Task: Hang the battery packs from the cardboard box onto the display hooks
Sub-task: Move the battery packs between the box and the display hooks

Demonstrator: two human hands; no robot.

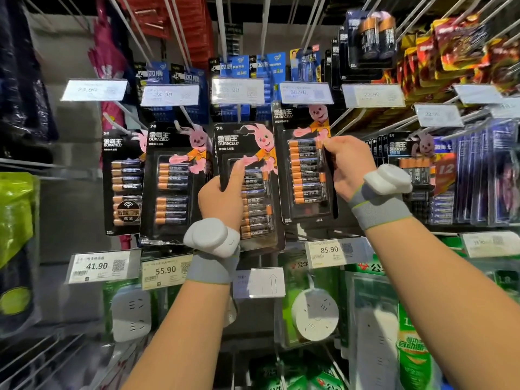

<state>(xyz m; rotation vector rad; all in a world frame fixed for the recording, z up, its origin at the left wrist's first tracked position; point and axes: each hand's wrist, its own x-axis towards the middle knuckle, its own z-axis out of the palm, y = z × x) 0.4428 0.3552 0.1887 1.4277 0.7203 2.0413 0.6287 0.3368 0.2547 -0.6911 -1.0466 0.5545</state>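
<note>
A thumb [239,171] lies flat on the front of the middle battery pack [253,147] with the other fingers hidden behind the card, so the left hand [221,198] grips it by its left edge. The right hand [349,167] pinches the right edge of the neighbouring pack [305,167], whose top is hidden behind a price tag [306,92]. Both packs sit in the middle row of display hooks [238,115], but I cannot tell whether either is actually hooked on.

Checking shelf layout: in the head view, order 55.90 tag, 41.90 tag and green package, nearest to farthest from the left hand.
1. 55.90 tag, below-left of the left hand.
2. 41.90 tag, farther left.
3. green package, far left edge.
</note>
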